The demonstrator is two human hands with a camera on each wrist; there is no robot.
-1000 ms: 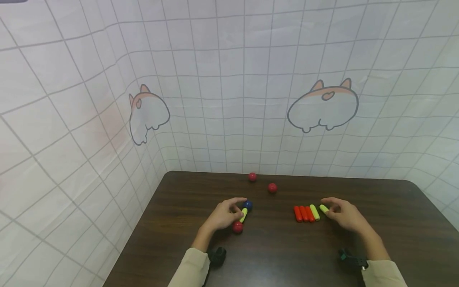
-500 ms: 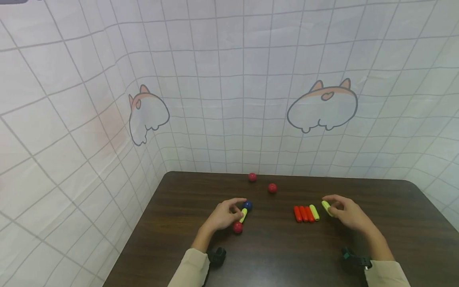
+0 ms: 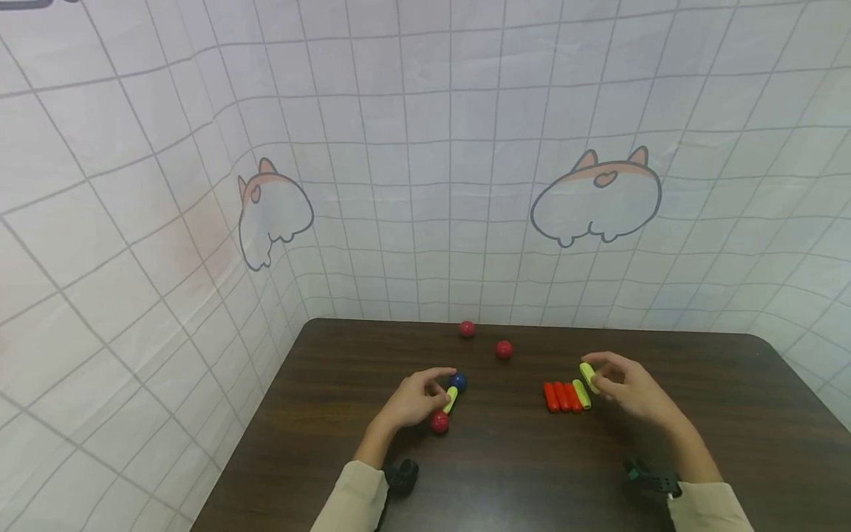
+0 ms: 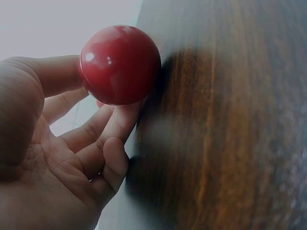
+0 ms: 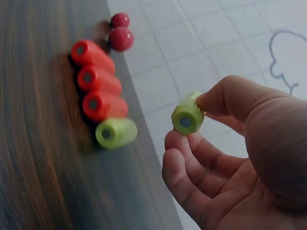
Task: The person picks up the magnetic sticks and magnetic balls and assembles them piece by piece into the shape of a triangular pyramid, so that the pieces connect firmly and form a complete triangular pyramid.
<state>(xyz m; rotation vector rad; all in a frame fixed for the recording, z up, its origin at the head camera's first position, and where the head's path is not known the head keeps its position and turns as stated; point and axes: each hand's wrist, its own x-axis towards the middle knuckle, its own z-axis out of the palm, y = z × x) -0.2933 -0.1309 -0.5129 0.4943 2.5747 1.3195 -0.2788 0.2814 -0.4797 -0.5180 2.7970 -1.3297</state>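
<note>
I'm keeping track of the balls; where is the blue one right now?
In the head view, the blue ball is left of the red sticks, at the far end of a yellow-green stick, by the index fingertip of the left hand.

– What's the person wearing?
– Plain pale beige sleeves, the left sleeve [image 3: 349, 500] matching the right sleeve [image 3: 710, 508]. Left hand [image 3: 412, 400] and right hand [image 3: 634, 393] are bare.
– And those wrist gadgets?
– Left, a chunky, rounded black unit [image 3: 402, 477]. Right, a black device [image 3: 657, 482] with a teal-green patch [image 3: 634, 470].
– Any cable?
– A thin dark strip [image 3: 382, 515] edges the left cuff; I can't tell.
</note>
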